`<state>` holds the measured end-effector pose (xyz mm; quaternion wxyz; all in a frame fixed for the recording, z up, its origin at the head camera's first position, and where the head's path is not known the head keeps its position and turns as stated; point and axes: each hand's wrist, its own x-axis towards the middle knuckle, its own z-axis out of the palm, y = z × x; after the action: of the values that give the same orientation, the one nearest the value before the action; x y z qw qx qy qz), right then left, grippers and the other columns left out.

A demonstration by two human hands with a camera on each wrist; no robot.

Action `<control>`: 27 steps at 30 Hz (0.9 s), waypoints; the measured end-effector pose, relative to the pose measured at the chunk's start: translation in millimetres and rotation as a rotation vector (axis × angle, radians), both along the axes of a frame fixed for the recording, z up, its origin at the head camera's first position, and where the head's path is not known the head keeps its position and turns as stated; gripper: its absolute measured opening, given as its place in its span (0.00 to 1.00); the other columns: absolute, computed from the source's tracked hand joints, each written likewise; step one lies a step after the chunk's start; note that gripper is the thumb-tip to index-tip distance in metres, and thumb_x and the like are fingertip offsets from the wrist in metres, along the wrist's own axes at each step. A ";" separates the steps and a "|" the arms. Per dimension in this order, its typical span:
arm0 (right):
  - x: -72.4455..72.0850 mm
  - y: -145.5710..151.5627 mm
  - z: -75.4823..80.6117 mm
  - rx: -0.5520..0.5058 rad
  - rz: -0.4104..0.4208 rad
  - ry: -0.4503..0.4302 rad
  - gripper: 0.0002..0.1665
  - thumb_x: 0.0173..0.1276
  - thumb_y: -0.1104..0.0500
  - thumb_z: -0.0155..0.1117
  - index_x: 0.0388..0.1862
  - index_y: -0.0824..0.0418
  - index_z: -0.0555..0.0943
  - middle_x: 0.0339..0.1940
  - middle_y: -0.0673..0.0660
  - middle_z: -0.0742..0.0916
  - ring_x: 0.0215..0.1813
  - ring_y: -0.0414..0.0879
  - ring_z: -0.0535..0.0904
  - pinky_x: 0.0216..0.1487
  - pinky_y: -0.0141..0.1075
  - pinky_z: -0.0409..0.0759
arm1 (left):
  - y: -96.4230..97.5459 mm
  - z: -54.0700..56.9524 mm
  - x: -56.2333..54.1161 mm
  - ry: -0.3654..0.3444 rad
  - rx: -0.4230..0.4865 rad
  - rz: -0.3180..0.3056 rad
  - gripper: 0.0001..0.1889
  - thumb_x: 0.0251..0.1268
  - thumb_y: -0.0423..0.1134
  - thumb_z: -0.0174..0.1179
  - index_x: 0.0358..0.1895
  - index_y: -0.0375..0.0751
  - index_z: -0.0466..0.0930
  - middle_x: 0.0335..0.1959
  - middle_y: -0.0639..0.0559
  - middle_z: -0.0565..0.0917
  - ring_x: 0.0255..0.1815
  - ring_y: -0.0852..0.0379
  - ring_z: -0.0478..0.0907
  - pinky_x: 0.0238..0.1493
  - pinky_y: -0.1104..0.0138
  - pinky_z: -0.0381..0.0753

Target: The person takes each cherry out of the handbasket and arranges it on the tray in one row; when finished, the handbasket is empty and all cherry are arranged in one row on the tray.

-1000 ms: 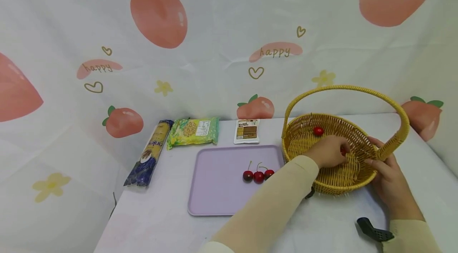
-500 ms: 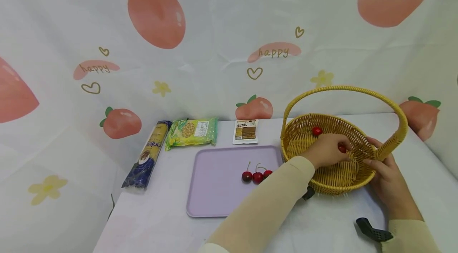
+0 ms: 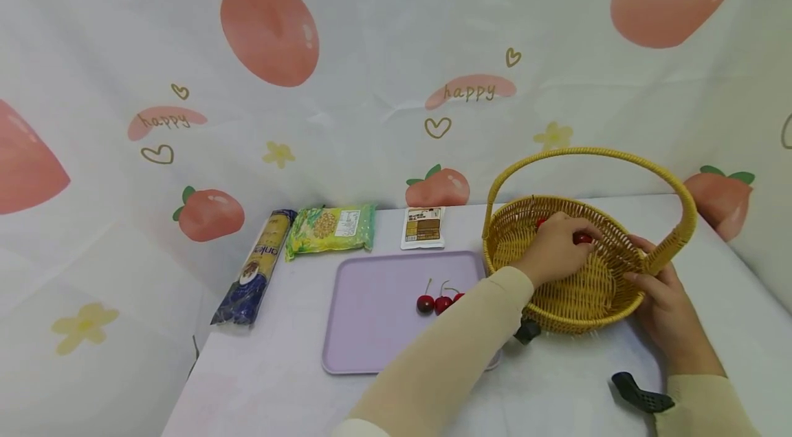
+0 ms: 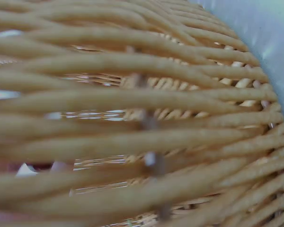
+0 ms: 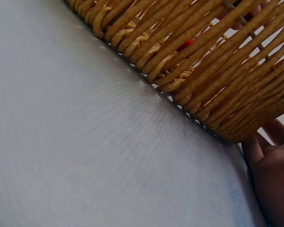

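Observation:
In the head view my left hand (image 3: 557,251) reaches into a yellow wicker basket (image 3: 581,321) and pinches a dark red cherry (image 3: 581,238) between thumb and fingers. Another small red fruit (image 3: 540,222) shows partly behind that hand, inside the basket. My right hand (image 3: 671,306) grips the basket's right rim at the foot of its tall handle. Close wicker weave of the basket (image 4: 132,99) fills the left wrist view. In the right wrist view, the right hand (image 5: 277,175) is against the basket's outer side, and a red fruit (image 5: 185,45) shows through the weave.
A lilac tray (image 3: 371,317) left of the basket bears several stemmed cherries (image 3: 425,304), partly covered by the left sleeve. Behind it lie a brown-and-white sachet (image 3: 423,227) and a green-yellow packet (image 3: 331,229). A blue-and-gold pack (image 3: 255,269) lies farther left.
The left hand has shifted up and left inside the basket with the cherry, now covering most of the other red fruit. The right hand keeps its hold on the rim.

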<state>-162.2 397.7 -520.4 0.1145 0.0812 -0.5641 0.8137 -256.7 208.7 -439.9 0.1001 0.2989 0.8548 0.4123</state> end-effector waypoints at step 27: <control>-3.5 0.8 -4.1 -0.069 0.014 0.019 0.37 0.82 0.78 0.41 0.83 0.57 0.68 0.69 0.53 0.79 0.63 0.41 0.79 0.55 0.31 0.83 | -109.9 18.4 37.8 -0.139 0.495 0.009 0.15 0.71 0.29 0.74 0.58 0.39 0.90 0.47 0.66 0.85 0.40 0.67 0.82 0.43 0.71 0.84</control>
<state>-165.7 398.5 -524.5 0.1169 0.0886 -0.5340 0.8326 -218.9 98.8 -421.5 0.0805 0.2813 0.7201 0.6292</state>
